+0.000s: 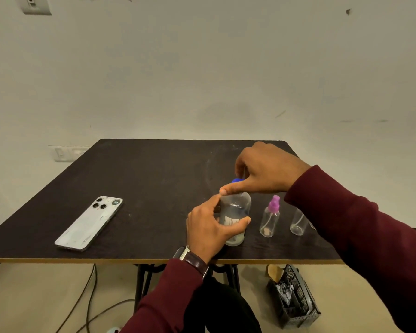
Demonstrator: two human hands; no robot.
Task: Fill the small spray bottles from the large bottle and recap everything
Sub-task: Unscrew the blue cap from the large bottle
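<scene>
Steadying the large bottle [235, 213] at lower centre, my left hand [210, 228] grips its body so my right hand [262, 170] can pinch its blue cap [237, 180].

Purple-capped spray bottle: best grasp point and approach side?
Grip the clear body of the purple-capped spray bottle below the shoulder, coming from the near table edge. It stands upright; its body is wider than the narrow, stepped pump head. The large bottle, held by the left hand, stands to one side, another small clear bottle to the other.
</scene>
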